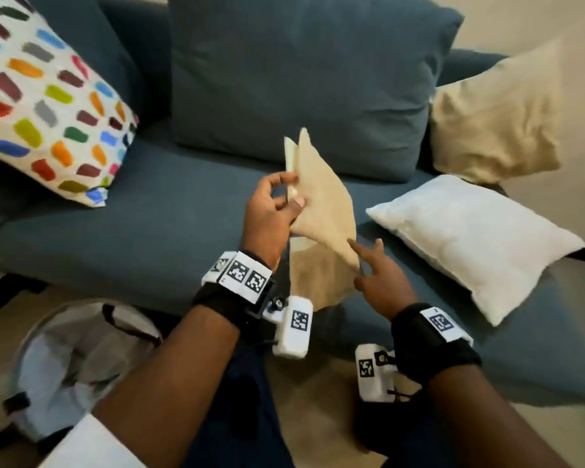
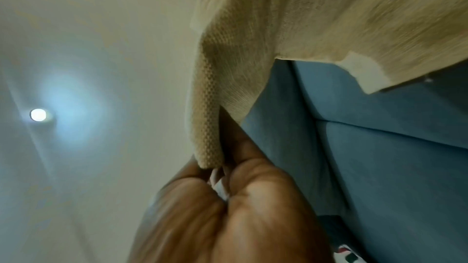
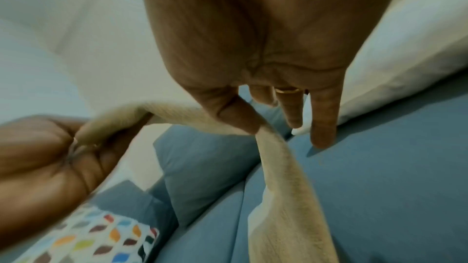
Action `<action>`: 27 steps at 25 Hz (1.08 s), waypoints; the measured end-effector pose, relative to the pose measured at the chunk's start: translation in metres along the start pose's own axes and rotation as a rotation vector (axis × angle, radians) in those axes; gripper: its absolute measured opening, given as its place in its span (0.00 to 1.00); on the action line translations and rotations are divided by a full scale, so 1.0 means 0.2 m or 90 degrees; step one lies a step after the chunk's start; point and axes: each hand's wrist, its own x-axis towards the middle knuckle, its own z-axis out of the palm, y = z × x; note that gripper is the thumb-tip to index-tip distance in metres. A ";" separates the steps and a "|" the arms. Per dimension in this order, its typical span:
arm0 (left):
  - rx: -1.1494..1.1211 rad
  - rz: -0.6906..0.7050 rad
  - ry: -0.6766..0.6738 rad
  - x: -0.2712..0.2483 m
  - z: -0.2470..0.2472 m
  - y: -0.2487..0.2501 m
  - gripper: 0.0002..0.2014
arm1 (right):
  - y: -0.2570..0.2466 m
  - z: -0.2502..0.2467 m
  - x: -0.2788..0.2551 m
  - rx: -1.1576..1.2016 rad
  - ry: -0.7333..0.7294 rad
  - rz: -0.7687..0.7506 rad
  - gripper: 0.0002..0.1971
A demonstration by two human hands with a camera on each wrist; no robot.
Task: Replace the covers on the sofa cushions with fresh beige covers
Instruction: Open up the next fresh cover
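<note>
A beige cover point(image 1: 321, 197) hangs in the air above the blue sofa point(image 1: 149, 224). The left hand point(image 1: 271, 214) pinches its upper edge. The right hand point(image 1: 379, 275) nips a lower fold between thumb and forefinger, other fingers straight. A bare white cushion point(image 1: 480, 238) lies right, a spotted one point(image 1: 44, 96) far left.

The multicoloured cushion point(image 1: 44, 96) runs off the head view's left edge. The beige cover point(image 1: 321, 204) hides the left hand's point(image 1: 271, 214) fingertips. The basket point(image 1: 75, 359) below is blurred.

Patterned cushion point(image 1: 44, 96) left on sofa point(image 1: 169, 211); bare insert point(image 1: 477, 238) right, covered cushion point(image 1: 497, 119) behind.
</note>
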 end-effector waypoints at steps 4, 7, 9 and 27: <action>0.203 0.005 -0.157 -0.17 0.21 -0.29 0.28 | 0.09 -0.11 -0.08 0.412 0.093 0.026 0.17; 0.215 -0.013 -0.250 -0.33 0.30 -0.44 0.31 | 0.15 -0.08 -0.08 0.361 0.087 0.021 0.14; 0.226 -0.034 -0.280 -0.37 0.30 -0.49 0.35 | 0.20 -0.03 -0.08 0.342 0.124 0.032 0.09; 0.422 -0.121 -0.326 -0.37 0.08 0.05 0.16 | -0.06 -0.49 0.03 0.539 0.173 -0.119 0.12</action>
